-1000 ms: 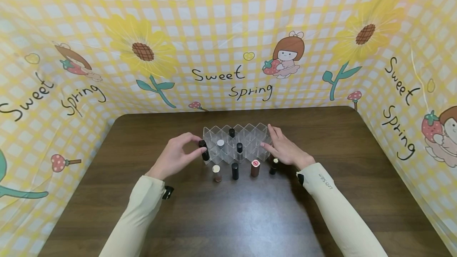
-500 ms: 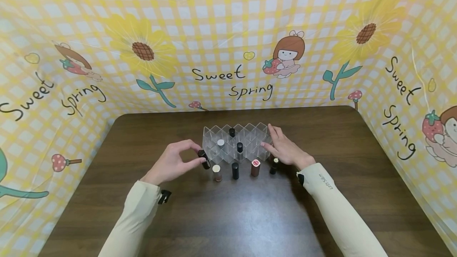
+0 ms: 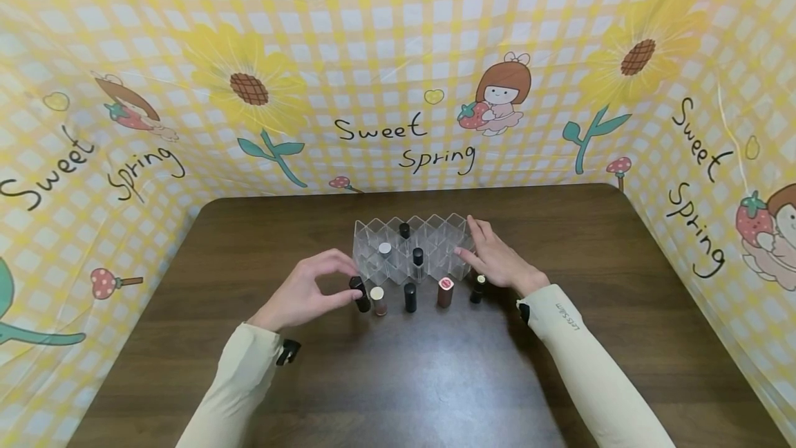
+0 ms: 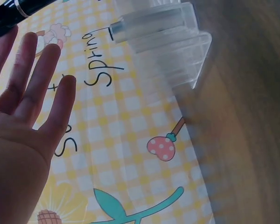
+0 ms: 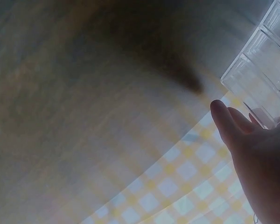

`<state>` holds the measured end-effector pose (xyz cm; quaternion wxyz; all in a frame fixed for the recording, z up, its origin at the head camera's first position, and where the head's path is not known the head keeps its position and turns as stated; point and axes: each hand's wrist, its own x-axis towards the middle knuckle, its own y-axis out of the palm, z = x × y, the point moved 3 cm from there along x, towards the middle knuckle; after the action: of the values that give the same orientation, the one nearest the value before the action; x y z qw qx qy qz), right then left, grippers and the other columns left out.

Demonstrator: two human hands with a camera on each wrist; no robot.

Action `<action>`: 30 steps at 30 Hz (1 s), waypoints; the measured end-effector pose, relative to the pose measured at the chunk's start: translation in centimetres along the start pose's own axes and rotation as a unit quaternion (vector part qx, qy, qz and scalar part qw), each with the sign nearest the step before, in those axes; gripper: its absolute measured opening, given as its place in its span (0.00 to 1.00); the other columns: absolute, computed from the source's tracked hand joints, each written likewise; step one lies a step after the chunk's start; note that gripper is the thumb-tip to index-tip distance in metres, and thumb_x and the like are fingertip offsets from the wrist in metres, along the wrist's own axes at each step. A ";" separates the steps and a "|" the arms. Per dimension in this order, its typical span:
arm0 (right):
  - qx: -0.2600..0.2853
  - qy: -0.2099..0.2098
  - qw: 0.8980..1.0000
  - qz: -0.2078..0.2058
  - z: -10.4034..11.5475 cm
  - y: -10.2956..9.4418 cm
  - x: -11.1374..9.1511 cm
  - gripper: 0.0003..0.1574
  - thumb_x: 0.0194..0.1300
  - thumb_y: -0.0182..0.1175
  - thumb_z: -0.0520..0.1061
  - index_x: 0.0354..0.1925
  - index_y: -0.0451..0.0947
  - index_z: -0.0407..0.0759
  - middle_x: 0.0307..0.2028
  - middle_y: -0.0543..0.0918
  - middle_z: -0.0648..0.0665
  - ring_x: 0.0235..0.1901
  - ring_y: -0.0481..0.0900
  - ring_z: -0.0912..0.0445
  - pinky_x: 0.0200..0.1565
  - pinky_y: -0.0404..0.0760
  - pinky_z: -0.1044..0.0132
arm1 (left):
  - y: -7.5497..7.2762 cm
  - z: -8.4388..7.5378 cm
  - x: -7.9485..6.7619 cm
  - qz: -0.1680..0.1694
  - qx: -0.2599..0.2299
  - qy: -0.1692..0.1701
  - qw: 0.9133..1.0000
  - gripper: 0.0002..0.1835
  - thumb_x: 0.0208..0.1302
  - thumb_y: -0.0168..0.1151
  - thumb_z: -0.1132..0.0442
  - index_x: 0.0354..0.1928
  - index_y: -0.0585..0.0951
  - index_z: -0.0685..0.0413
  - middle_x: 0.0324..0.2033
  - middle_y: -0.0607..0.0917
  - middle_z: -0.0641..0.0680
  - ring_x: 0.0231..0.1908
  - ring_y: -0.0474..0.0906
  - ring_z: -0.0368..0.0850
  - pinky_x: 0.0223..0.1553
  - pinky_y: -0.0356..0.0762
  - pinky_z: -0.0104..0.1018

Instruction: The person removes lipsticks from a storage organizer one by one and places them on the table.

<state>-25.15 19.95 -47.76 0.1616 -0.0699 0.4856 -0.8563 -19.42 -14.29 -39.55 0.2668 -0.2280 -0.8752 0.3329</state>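
Observation:
My left hand (image 3: 305, 292) pinches a black lipstick tube (image 3: 359, 294) between thumb and fingers, just in front of the left end of a clear diamond-grid organizer (image 3: 444, 244). The left wrist view shows a silver band round this black tube (image 4: 11, 15), with the other fingers spread out straight. Against the organizer's right end rests my right hand (image 3: 500, 261), fingers extended along its side. Two black-capped tubes, one at the back (image 3: 405, 231) and one nearer (image 3: 418, 256), and a white-topped tube (image 3: 385, 250) stand in its compartments.
Along the organizer's front stand a pale-topped tube (image 3: 378, 301), a black tube (image 3: 410, 297), a dark red tube with a pink top (image 3: 444, 293) and a slim black tube (image 3: 477, 290). All are on the brown wooden table (image 3: 398, 379). A yellow checked cloth (image 3: 385, 61) hangs behind.
My left hand has brought the black lipstick tube from the organizer's left end down toward the front, beside the pale-topped tube. The right hand has stayed in place.

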 end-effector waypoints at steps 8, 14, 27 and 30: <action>0.003 0.001 1.000 -0.002 0.0 0.0 0.0 0.55 0.71 0.38 0.71 0.76 0.32 0.39 0.74 0.46 0.34 0.71 0.56 0.41 0.69 0.61 0.46 | 1.2 0.4 -0.7 0.019 -0.009 -0.003 1.000 0.10 0.56 0.72 0.54 0.40 0.83 0.38 0.37 0.82 0.37 0.41 0.78 0.35 0.48 0.76 0.33; 0.003 -0.002 1.000 -0.006 0.2 0.0 -0.1 0.54 0.72 0.40 0.70 0.76 0.34 0.37 0.73 0.47 0.33 0.70 0.58 0.41 0.69 0.62 0.46 | 1.8 0.5 -1.1 0.034 -0.011 -0.011 0.999 0.10 0.56 0.72 0.53 0.40 0.84 0.40 0.37 0.83 0.35 0.41 0.79 0.33 0.48 0.77 0.34; 0.008 -0.001 1.000 -0.012 0.1 0.0 -0.1 0.54 0.72 0.40 0.69 0.76 0.35 0.38 0.73 0.48 0.34 0.70 0.58 0.42 0.69 0.63 0.47 | 3.4 1.0 -2.3 0.065 -0.035 -0.014 0.997 0.12 0.57 0.71 0.53 0.42 0.87 0.47 0.39 0.87 0.37 0.42 0.82 0.32 0.45 0.82 0.42; 0.009 -0.004 1.000 -0.014 0.1 0.0 -0.1 0.53 0.72 0.40 0.69 0.76 0.35 0.37 0.73 0.48 0.34 0.70 0.59 0.41 0.68 0.63 0.46 | 3.7 1.1 -2.5 0.066 -0.043 -0.013 0.997 0.12 0.56 0.72 0.54 0.41 0.87 0.49 0.38 0.87 0.38 0.41 0.82 0.32 0.44 0.82 0.43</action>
<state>-25.00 19.86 -47.70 0.1523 -0.0780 0.4759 -0.8627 -17.44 -13.74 -43.62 0.2231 -0.2919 -0.8753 0.3144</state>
